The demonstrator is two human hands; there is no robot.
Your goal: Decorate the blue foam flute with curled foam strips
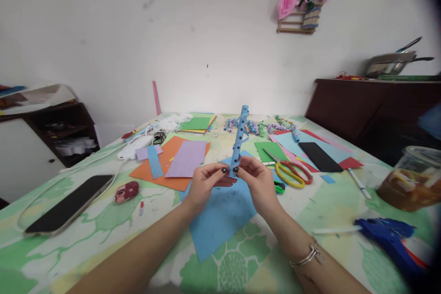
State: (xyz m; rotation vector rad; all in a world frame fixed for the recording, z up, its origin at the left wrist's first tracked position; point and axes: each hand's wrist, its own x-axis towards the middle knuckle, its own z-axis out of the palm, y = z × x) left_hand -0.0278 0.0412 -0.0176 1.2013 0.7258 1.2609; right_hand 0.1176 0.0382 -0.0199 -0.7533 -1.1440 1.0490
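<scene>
A blue paper strip with dark dots, curled into a spiral (240, 140), stands upright above the table. My left hand (204, 184) and my right hand (259, 183) both pinch its lower end from either side, fingers closed on it. Under my hands lies a blue paper sheet (220, 220) on the green-and-white tablecloth (103, 243). Orange paper (172, 181) with purple paper (188, 158) on top lies just behind my left hand.
Yellow-and-red scissors (291, 172) and a black phone (319, 156) lie to the right, another phone (69, 204) to the left. A blue glue gun (389, 236) and a jar (413, 183) sit at the right edge. Several curled paper pieces (255, 126) lie further back.
</scene>
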